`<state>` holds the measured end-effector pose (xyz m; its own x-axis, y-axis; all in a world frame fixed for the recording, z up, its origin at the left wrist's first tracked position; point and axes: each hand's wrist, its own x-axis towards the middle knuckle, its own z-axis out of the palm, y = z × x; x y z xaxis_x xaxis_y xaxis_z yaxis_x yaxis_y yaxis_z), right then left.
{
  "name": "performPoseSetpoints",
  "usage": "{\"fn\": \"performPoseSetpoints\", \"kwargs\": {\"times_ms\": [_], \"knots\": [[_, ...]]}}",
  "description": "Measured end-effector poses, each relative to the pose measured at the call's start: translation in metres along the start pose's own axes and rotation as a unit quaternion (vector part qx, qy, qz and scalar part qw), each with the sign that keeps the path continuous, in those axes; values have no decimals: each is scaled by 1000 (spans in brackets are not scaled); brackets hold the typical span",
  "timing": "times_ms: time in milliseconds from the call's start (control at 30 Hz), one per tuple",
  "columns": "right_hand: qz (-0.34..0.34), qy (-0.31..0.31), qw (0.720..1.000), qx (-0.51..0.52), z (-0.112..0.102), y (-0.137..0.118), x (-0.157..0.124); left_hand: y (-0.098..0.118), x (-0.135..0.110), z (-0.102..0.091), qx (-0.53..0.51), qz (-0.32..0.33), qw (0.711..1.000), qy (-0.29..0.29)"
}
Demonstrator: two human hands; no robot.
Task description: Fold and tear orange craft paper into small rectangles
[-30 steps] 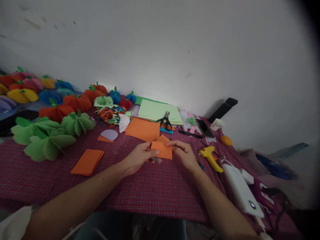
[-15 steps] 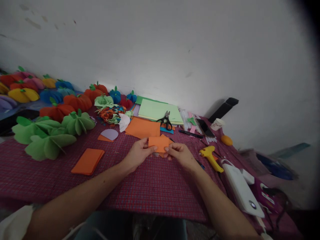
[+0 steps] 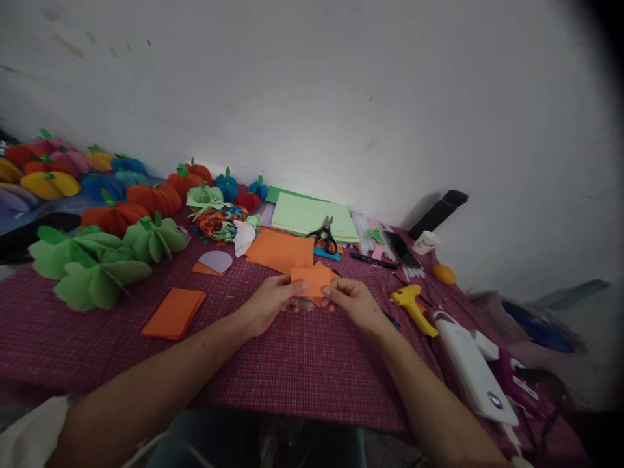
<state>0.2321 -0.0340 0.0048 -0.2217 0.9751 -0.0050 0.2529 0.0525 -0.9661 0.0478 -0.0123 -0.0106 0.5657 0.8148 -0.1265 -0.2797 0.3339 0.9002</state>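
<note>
A small folded-looking piece of orange paper (image 3: 312,279) is held just above the tablecloth, between both hands. My left hand (image 3: 270,300) pinches its left side, thumb on the near face. My right hand (image 3: 353,300) grips the lower right corner between thumb and fingers. Behind it lie larger orange sheets (image 3: 277,249) and black-handled scissors (image 3: 324,235). To the left rests a stack of cut orange paper (image 3: 174,313), with a lilac paper half-round (image 3: 215,261) farther back. Part of the table under the hands is hidden.
Paper pumpkins in several colours, such as a green one (image 3: 100,283), crowd the left. Pale green sheets (image 3: 312,214) lie at the back. On the right are a yellow glue gun (image 3: 413,308), a phone (image 3: 402,249), a paper cup (image 3: 426,242) and a white power bank (image 3: 472,370).
My left thumb has shifted slightly up along the orange paper, and its fingers reach farther underneath. My right hand keeps its hold. The whole view has moved slightly.
</note>
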Motion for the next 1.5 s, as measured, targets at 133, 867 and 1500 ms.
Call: {"fn": "performPoseSetpoints", "kwargs": {"times_ms": [133, 867, 1500], "knots": [[1, -1, 1000, -7, 0, 0, 0, -1, 0, 0, 18, -13, 1000, 13], [32, -27, 998, 53, 9, 2, 0, -5, 0, 2, 96, 20, 995, 7], [30, -60, 998, 20, 17, 7, -3, -4, 1, 2, 27, 61, 997, 41]]}}
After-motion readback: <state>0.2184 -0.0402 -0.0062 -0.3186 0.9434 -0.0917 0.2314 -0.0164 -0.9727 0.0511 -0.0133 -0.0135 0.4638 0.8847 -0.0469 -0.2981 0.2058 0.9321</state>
